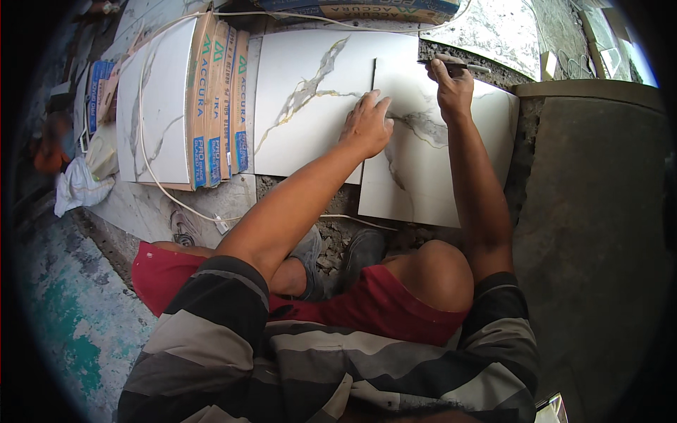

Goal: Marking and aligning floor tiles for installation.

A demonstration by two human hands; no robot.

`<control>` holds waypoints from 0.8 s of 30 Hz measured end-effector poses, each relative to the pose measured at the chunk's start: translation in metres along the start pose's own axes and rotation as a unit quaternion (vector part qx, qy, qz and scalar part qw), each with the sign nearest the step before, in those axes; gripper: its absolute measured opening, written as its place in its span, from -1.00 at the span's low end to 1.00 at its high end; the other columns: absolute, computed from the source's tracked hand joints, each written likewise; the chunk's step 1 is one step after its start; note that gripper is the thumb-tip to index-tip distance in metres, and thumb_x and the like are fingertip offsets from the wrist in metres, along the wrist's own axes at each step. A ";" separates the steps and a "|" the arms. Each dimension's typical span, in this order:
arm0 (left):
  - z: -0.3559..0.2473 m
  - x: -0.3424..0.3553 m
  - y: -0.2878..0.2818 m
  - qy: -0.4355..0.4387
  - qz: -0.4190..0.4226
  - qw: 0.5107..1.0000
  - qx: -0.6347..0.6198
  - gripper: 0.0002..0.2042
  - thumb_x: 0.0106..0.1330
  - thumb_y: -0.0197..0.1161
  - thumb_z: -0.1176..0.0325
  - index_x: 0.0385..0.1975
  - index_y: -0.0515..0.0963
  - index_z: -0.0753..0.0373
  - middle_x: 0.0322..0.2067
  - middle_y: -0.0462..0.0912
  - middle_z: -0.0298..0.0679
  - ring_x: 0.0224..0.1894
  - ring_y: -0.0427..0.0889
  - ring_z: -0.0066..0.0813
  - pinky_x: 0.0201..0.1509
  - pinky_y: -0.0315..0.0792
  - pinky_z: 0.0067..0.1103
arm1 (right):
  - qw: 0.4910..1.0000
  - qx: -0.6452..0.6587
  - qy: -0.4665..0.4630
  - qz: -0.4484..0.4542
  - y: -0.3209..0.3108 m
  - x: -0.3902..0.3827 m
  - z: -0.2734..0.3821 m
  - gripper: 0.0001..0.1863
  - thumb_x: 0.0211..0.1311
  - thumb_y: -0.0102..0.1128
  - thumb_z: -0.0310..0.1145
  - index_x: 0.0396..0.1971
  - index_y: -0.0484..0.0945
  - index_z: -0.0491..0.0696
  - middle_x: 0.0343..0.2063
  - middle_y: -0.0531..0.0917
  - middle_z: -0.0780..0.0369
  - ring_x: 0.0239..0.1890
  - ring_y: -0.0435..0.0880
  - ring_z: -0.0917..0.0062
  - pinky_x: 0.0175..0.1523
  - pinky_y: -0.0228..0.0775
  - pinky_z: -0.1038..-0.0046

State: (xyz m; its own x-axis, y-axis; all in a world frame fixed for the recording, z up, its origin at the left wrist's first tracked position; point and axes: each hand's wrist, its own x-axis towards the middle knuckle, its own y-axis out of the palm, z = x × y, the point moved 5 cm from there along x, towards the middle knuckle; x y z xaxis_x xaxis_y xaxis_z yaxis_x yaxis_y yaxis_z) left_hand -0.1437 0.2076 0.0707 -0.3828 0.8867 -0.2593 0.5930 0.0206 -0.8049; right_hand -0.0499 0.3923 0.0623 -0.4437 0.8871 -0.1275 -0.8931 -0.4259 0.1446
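My left hand [365, 125] rests with fingers apart and slightly bent on the seam where two white, grey-veined tiles overlap. The right-hand tile [416, 180] lies over the edge of the left-hand tile [296, 141]. My right hand [455, 90] grips a slim dark tool [474, 69] near the far edge of the right-hand tile; I cannot make out what kind of tool it is.
Boxed tiles [211, 99] with a loose tile on top stand at the left, beside white sacks [81, 187]. A pale cord [176, 197] runs around them. More boxes [360, 10] lie beyond, rubble [331, 261] by my feet, a dark grey slab [592, 233] at right.
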 end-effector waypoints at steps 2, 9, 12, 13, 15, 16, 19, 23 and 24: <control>0.002 0.004 0.005 0.002 0.049 0.998 0.025 -0.46 0.32 0.11 0.24 0.30 0.25 0.19 0.38 0.06 -0.07 0.42 0.07 -0.06 0.43 0.08 -0.24 | 0.999 0.033 0.005 -0.001 -0.005 0.004 -0.003 -0.72 0.28 0.26 -0.36 -0.11 0.53 -0.20 -0.26 0.65 0.14 -0.24 0.67 0.43 -0.05 0.53 0.39; -0.003 0.004 0.007 0.023 0.085 0.991 0.104 -0.40 0.29 0.14 0.25 0.34 0.18 0.17 0.40 0.03 -0.08 0.45 0.00 -0.07 0.44 0.04 -0.20 | 0.993 0.094 0.039 -0.051 -0.028 -0.023 -0.012 -0.75 0.26 0.25 -0.43 -0.10 0.51 -0.18 -0.23 0.64 0.14 -0.18 0.69 0.37 -0.03 0.54 0.38; -0.002 -0.005 0.007 0.031 0.073 0.993 0.092 -0.40 0.27 0.16 0.26 0.33 0.20 0.18 0.39 0.06 -0.06 0.44 0.03 -0.05 0.43 0.06 -0.21 | 0.991 0.111 0.046 -0.064 -0.044 -0.050 -0.015 -0.75 0.27 0.23 -0.46 -0.09 0.48 -0.19 -0.21 0.62 0.15 -0.19 0.68 0.38 -0.06 0.54 0.42; -0.001 -0.009 0.005 0.033 0.056 0.994 0.087 -0.40 0.26 0.18 0.26 0.32 0.22 0.19 0.38 0.08 -0.05 0.43 0.05 -0.04 0.42 0.08 -0.21 | 0.988 0.125 0.054 -0.073 -0.050 -0.061 -0.016 -0.74 0.27 0.22 -0.47 -0.09 0.47 -0.19 -0.21 0.61 0.15 -0.19 0.68 0.39 -0.07 0.54 0.44; 0.002 -0.020 0.004 0.037 0.048 0.995 0.080 -0.40 0.24 0.19 0.27 0.30 0.24 0.20 0.36 0.11 -0.03 0.41 0.08 -0.01 0.41 0.10 -0.22 | 0.984 0.132 0.070 -0.094 -0.063 -0.086 -0.017 -0.75 0.28 0.21 -0.46 -0.09 0.47 -0.19 -0.22 0.61 0.15 -0.21 0.68 0.39 -0.10 0.54 0.45; 0.006 -0.028 0.002 0.033 0.031 0.996 0.072 -0.40 0.22 0.20 0.28 0.29 0.26 0.22 0.34 0.14 -0.01 0.39 0.12 0.01 0.40 0.12 -0.24 | 0.983 0.129 0.074 -0.110 -0.069 -0.099 -0.017 -0.75 0.28 0.20 -0.45 -0.09 0.47 -0.18 -0.23 0.61 0.16 -0.22 0.69 0.40 -0.12 0.54 0.45; 0.017 -0.056 0.000 0.013 0.017 0.999 0.028 -0.41 0.20 0.22 0.31 0.27 0.28 0.23 0.31 0.17 0.02 0.34 0.19 0.04 0.39 0.14 -0.26 | 0.971 0.139 0.112 -0.159 -0.089 -0.138 -0.016 -0.77 0.29 0.19 -0.45 -0.10 0.48 -0.16 -0.28 0.63 0.18 -0.27 0.69 0.42 -0.16 0.55 0.45; 0.031 -0.099 0.003 -0.026 0.036 0.999 -0.018 -0.44 0.20 0.22 0.31 0.25 0.32 0.22 0.30 0.18 0.02 0.32 0.20 0.03 0.38 0.15 -0.24 | 0.964 0.138 0.121 -0.191 -0.110 -0.178 -0.014 -0.77 0.28 0.19 -0.43 -0.12 0.48 -0.17 -0.33 0.62 0.19 -0.33 0.67 0.48 -0.19 0.54 0.47; 0.034 -0.108 0.004 -0.031 0.036 0.999 -0.014 -0.44 0.20 0.22 0.31 0.25 0.32 0.22 0.30 0.18 0.02 0.32 0.20 0.03 0.38 0.15 -0.24 | 0.962 0.135 0.126 -0.203 -0.115 -0.185 -0.015 -0.77 0.27 0.19 -0.43 -0.12 0.48 -0.17 -0.34 0.62 0.20 -0.34 0.67 0.49 -0.20 0.54 0.48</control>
State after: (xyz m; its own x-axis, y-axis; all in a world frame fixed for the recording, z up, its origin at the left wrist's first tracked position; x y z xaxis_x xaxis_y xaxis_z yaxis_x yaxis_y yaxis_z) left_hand -0.1241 0.0966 0.0778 -0.3800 0.8565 -0.3492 0.6406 -0.0286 -0.7674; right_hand 0.1338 0.2741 0.0543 -0.0971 0.8850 -0.4554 -0.9598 0.0378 0.2782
